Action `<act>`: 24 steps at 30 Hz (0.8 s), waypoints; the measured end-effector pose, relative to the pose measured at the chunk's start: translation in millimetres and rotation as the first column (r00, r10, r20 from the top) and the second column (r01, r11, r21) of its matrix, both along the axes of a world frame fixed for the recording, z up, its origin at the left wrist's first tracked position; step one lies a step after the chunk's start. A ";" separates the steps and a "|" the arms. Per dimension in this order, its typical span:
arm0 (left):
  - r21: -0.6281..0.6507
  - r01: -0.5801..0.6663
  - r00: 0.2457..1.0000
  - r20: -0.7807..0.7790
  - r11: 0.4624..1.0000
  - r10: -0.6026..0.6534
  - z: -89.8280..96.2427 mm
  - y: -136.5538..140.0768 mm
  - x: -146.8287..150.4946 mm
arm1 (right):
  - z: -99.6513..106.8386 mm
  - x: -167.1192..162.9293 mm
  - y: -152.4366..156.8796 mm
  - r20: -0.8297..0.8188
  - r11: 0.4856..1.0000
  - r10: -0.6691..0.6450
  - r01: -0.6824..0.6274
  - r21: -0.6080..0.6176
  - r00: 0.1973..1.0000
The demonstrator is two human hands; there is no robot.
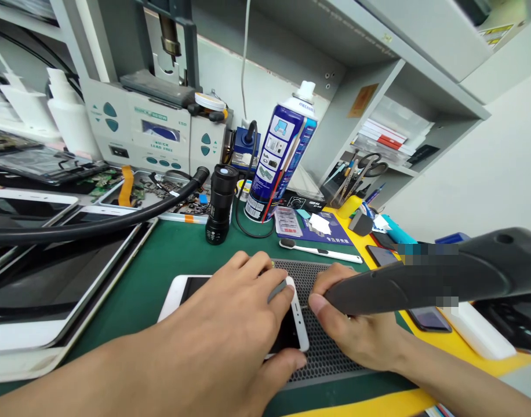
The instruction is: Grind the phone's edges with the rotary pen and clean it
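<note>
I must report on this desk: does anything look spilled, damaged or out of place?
No spill or damage stands out. The black hose passes over the tablets at left, which looks untidy; whether it touches them, I cannot tell.

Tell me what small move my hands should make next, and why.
Perhaps nudge the thick black tapered tool in the right hand slightly toward the white-framed, black-screened smartphone: the tool's thin tip seems to point at the phone's edge, contact is hard to judge, and the left hand lies across the phone.
</note>
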State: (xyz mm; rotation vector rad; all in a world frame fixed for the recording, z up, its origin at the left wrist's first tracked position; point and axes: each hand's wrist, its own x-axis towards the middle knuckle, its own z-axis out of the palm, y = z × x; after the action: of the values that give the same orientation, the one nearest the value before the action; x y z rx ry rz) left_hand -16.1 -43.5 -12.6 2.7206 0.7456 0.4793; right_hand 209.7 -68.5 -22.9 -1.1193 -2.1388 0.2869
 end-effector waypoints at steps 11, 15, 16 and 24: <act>-0.016 -0.003 0.999 -0.034 1.000 0.002 0.1 -0.5 1.1 | 0.6 -0.8 0.1 -0.002 0.999 0.037 -0.037 0.007 0.999; -0.006 -0.003 1.000 -0.027 1.000 0.003 0.5 -0.9 1.8 | -1.0 2.6 -0.3 -0.006 0.998 0.009 -0.009 -0.058 1.000; -0.004 -0.004 1.000 -0.026 1.000 0.004 0.9 -0.7 1.9 | -1.5 3.5 -0.4 0.001 0.997 0.009 -0.008 -0.072 1.000; -0.006 -0.002 1.000 -0.011 1.000 0.002 1.4 0.2 0.3 | -1.0 2.4 0.3 0.014 0.997 0.024 -0.023 -0.071 1.000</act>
State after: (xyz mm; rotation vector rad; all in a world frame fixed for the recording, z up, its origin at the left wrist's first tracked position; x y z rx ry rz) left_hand -15.8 -43.3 -11.2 2.7198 0.7511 0.4623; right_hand 212.1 -68.2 -23.9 -1.1398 -2.1712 0.3686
